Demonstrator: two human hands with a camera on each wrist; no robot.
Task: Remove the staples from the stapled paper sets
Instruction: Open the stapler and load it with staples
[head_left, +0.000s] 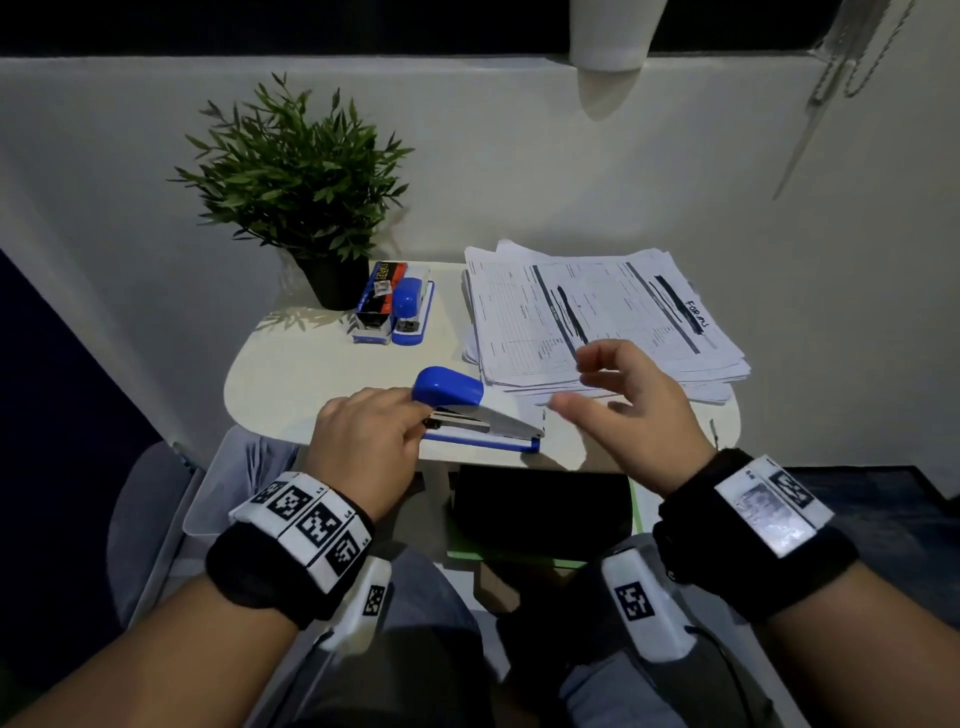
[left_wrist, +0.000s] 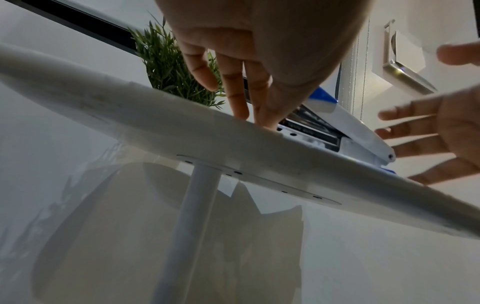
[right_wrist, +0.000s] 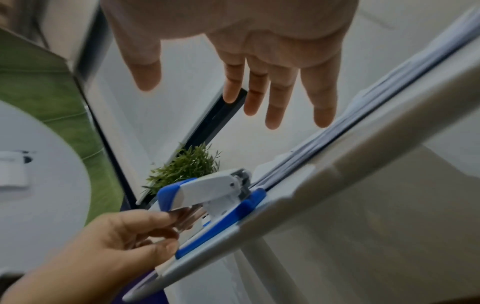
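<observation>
Left hand (head_left: 363, 441): fingers fairly straight, tips against left end of blue stapler (head_left: 470, 415), at near edge of tabletop (head_left: 291, 364). Right hand (head_left: 631, 402): released, fingers spread, holding nothing, over near edge of paper stack (head_left: 597, 312) lying on tabletop's right side.

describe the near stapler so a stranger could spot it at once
On the white table, look at the near edge, before the paper stack. The stapler lies there crosswise, touched by the left hand. Unlike the other stapler by the plant, its blue top is lifted.
</observation>
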